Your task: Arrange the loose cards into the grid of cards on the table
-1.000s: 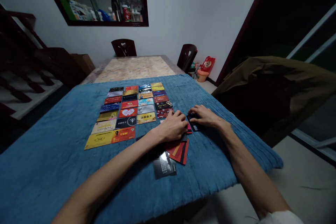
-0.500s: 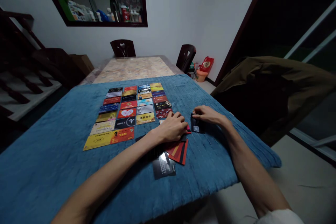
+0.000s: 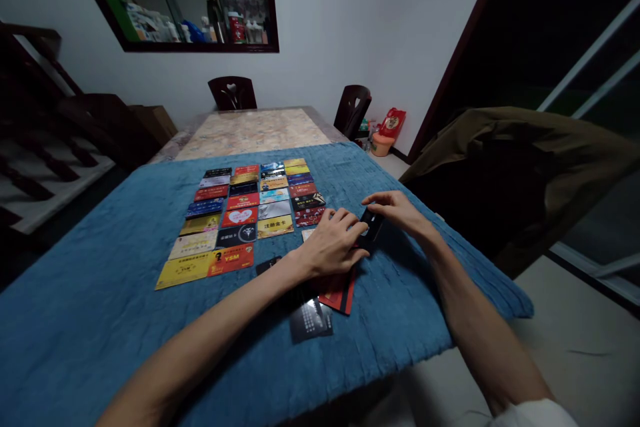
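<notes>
A black card (image 3: 373, 225) is held just right of the loose pile, tilted over the blue cloth. My right hand (image 3: 400, 211) pinches its upper edge between thumb and fingertips. At the card's lower left, the thumb and forefinger of my left hand (image 3: 334, 244) close on it. Under my left hand and wrist lie loose cards, partly hidden: a red striped card (image 3: 341, 295) and dark grey cards (image 3: 306, 321). Left of them, colourful cards stand in overlapping columns, with a yellow card (image 3: 183, 272) and an orange YSM card (image 3: 231, 259) at the near end.
The blue cloth (image 3: 115, 233) covers the near part of the table; a patterned tabletop (image 3: 250, 128) shows beyond. A chair draped with a brown garment (image 3: 530, 127) stands close on the right. Two dark chairs are at the far end.
My left hand has shifted right from the pile to the black card. My right hand has raised and tilted that card, bringing it slightly up and left.
</notes>
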{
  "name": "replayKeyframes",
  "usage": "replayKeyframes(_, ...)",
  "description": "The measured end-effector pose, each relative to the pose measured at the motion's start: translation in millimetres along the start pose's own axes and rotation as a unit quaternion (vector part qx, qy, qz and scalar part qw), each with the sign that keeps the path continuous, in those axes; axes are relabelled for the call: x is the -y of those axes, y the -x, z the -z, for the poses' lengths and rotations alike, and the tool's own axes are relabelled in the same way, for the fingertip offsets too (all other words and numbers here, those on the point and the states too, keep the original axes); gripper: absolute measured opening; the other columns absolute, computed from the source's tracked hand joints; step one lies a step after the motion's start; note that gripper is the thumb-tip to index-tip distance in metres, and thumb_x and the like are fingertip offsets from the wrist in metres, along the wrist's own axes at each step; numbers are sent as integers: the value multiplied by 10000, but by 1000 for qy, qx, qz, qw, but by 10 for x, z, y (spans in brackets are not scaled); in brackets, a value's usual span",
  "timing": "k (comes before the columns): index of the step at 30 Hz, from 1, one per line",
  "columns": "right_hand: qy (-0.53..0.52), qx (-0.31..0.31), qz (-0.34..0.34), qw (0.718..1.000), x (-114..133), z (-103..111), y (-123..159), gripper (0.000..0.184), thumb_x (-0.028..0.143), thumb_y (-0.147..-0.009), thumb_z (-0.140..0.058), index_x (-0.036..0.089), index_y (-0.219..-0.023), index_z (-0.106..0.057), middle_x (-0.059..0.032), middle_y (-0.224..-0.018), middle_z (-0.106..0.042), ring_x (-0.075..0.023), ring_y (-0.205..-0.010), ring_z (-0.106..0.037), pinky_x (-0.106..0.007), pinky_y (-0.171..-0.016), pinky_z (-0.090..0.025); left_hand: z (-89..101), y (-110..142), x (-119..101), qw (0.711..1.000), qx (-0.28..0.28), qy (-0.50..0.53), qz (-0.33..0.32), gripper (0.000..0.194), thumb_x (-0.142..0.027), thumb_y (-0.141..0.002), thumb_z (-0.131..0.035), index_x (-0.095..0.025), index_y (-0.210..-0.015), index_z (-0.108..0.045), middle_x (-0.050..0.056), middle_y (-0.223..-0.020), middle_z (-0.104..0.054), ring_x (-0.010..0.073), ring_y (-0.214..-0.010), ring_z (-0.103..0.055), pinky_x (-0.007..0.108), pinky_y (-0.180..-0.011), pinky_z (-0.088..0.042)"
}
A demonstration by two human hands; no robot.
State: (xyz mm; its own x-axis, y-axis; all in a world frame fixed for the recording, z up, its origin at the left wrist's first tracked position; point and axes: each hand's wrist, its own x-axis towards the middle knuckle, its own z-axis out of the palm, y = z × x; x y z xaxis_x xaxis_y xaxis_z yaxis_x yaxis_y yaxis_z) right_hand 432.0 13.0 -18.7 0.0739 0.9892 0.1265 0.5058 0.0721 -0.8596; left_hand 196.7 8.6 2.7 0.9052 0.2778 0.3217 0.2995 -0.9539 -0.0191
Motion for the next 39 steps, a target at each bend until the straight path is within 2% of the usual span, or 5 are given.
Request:
replayKeyframes(9,-93,-23,-43,995,127,-182,40,231,301,-685,-639,161,-816,-768,-40,-752,-725,-167,-696,-603,-288,-697,-467,-99,-13,75,997,-49,-55,10,183,-220,-991,-460,-142,-1047,-616,92,-1009,-668,250,-962,-560,395,-845,-400)
replayKeyframes(15,-121,-19,-55,991,216,-205,75,442,563,-741,-661,151,-866,-762,-46,-701,-668,-162,-676,-567,-296,-670,-440,-77,6,217,993,-95,-74,6,179,-155,-954,-440,-135,-987,-615,105,-932,-662,244,-893,-559,388,-831,-414)
replayKeyframes(22,-121,-27,-32,992,266,-184,66,652,800,-712,-575,164,-758,-711,16,-617,-484,-121,-595,-414,-295,-631,-368,-194,19,422,970,-171,80,154,118,-111,-905,-513,-168,-909,-617,52,-845,-657,192,-803,-595,309,-762,-456)
replayKeyframes(30,-54,16,43,997,256,-130,114,422,606,-751,-659,197,-847,-702,-6,-729,-571,-166,-726,-485,-319,-715,-390,-224,20,495,939,-187,191,217,112,-94,-846,-563,-182,-850,-632,25,-826,-689,166,-766,-633,283,-764,-491)
replayKeyframes(39,-38,21,35,998,251,-151,97,209,410,-688,-653,217,-765,-678,2,-674,-525,-164,-678,-462,-318,-688,-376,-210,26,519,934,-185,211,221,117,-113,-841,-537,-172,-863,-636,23,-825,-701,160,-748,-643,294,-766,-513)
